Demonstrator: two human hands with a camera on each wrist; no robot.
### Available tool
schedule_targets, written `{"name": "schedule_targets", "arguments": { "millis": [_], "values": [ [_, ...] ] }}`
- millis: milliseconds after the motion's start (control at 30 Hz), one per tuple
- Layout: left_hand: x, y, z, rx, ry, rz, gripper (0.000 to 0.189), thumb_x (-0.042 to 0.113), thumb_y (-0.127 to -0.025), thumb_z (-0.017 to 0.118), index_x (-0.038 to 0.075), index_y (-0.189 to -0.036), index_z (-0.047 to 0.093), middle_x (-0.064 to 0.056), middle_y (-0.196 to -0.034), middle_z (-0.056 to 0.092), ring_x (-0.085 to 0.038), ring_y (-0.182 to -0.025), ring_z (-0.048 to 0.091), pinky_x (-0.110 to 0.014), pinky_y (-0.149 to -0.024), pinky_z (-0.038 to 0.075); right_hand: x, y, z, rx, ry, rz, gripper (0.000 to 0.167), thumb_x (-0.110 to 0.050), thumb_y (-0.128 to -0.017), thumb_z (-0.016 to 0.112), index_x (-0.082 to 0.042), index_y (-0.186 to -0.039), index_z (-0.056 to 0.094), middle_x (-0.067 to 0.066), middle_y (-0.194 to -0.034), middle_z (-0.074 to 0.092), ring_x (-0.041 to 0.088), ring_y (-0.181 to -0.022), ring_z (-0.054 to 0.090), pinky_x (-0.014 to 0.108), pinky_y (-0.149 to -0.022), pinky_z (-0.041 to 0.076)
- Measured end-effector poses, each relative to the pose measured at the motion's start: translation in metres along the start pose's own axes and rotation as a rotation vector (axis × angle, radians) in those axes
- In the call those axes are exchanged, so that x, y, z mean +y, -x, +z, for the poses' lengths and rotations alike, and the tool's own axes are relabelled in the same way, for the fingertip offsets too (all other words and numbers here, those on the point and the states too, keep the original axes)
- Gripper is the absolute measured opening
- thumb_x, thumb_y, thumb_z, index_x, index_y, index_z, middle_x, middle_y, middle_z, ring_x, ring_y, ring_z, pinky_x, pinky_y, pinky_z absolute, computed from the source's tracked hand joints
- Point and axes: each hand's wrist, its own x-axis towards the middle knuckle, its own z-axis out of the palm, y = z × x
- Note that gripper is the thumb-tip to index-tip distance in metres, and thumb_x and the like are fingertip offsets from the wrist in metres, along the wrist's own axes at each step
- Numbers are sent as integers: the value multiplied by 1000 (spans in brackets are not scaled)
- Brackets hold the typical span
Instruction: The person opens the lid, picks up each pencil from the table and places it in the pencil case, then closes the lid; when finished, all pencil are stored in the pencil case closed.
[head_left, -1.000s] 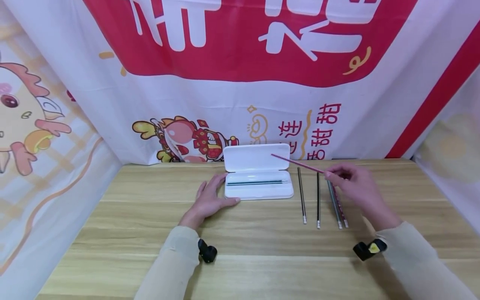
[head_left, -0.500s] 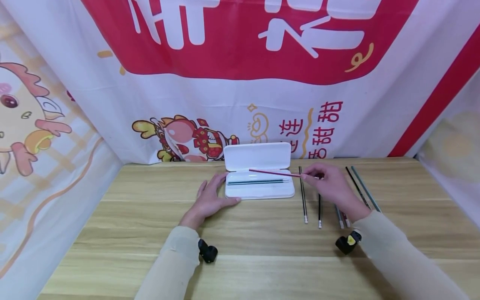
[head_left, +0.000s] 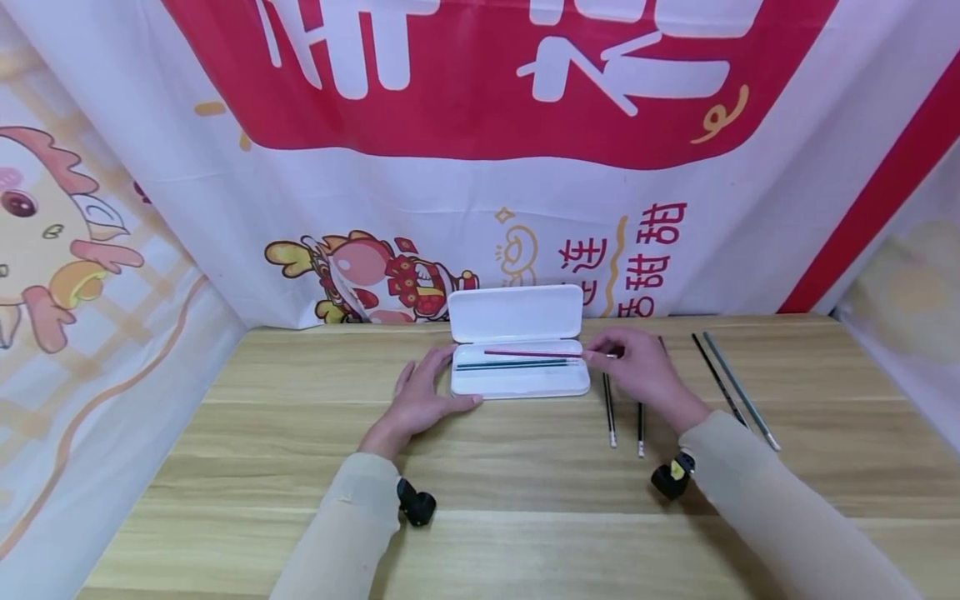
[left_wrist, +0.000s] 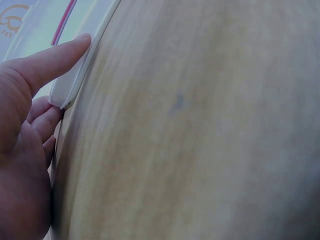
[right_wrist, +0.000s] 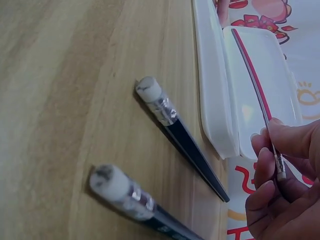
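A white pencil case [head_left: 517, 387] lies with its lid raised, and green pencils [head_left: 510, 364] rest inside. My left hand [head_left: 420, 407] holds the case's left end, thumb along the front wall and fingers round the corner, as the left wrist view also shows. Between thumb and fingers, my right hand [head_left: 637, 367] pinches a red pencil [right_wrist: 254, 77] near its eraser end. That pencil spans the rear part of the tray, level and roughly parallel to the green ones. Close to the right hand, two black pencils [right_wrist: 187, 147] lie on the table, partly covered by it in the head view.
Farther right on the wooden table [head_left: 480, 475] lie a black pencil [head_left: 720, 379] and a blue-green pencil [head_left: 738, 387]. One more pencil tip [head_left: 662, 343] shows behind the right hand. A printed cloth [head_left: 420, 192] hangs right behind the case.
My right hand has moved left and lowered the red pencil from the lid's right side to over the tray, turning it nearly level. The left hand stays at the case.
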Motion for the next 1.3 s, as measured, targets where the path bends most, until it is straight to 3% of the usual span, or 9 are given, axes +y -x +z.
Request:
{"name": "schedule_targets", "arguments": {
  "millis": [333, 600, 867, 1300],
  "values": [
    [-1, -2, 1, 0, 18, -4, 97, 46, -87, 89, 26, -167, 37, -1, -177, 36, -30, -170, 12, -51, -138, -11, -6, -15, 10, -37, 28, 35, 15, -28, -104, 73, -16, -112, 78, 9, -112, 75, 25, -99, 61, 31, -77, 52],
    [-2, -1, 1, 8, 27, 9, 95, 43, -87, 89, 26, -166, 39, -1, -177, 35, -30, -169, 17, -52, -138, -12, -12, -30, 25, -46, 39, -28, 10, -23, -102, 76, -14, -104, 80, 8, -108, 77, 24, -98, 64, 32, -81, 52],
    [-4, -2, 3, 6, 26, 9, 94, 46, -88, 88, 27, -166, 39, 1, -176, 37, -30, -171, 11, -52, -138, -11, -13, -40, 37, -41, 59, -55, 5, -17, -99, 78, -14, -98, 82, 7, -104, 76, 25, -98, 66, 38, -87, 54],
    [-3, 0, 0, 10, 43, 11, 92, 44, -89, 87, 25, -166, 40, -2, -176, 36, -31, -170, 11, -54, -138, -11, -13, -45, 48, -26, 128, -110, 4, -13, -97, 81, -13, -96, 84, 9, -103, 76, 27, -100, 64, 45, -96, 54]
  ]
}}
